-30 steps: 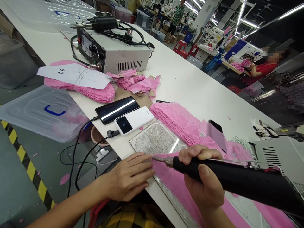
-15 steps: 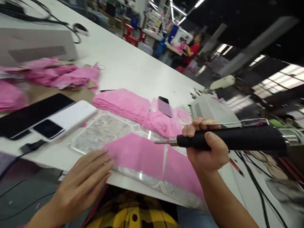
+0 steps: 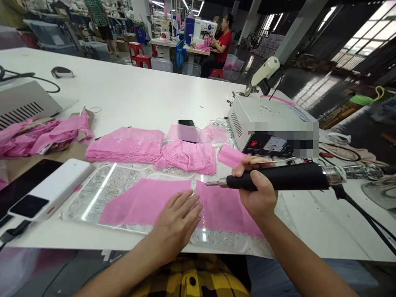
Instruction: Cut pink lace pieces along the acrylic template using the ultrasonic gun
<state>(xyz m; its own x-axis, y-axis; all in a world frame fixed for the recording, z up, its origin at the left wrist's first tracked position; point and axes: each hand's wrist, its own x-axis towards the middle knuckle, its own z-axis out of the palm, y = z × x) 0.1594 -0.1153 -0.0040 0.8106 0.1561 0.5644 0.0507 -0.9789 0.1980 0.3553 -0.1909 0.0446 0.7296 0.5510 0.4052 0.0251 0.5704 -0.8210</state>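
No text, label or number can be read anywhere. The front panel of the white control box (image 3: pixel 272 142) is blurred over, and the power bank (image 3: pixel 51 187) shows only a dark, blank display.

L hand (image 3: pixel 177 220) flat, R hand (image 3: pixel 258 194) — fist

Two hands are showing: the left hand (image 3: pixel 177 220) and the right hand (image 3: pixel 258 194). Two flat pink fabric pieces (image 3: pixel 145 202) are lying on one clear plate (image 3: pixel 93 194). Two stacks of pink lace (image 3: pixel 126 144) are sitting behind it. Two grey machine boxes (image 3: pixel 266 126) are standing on the table. One black handheld tool (image 3: pixel 278 177), one white power bank (image 3: pixel 51 187) and two phones (image 3: pixel 188 130) are lying about
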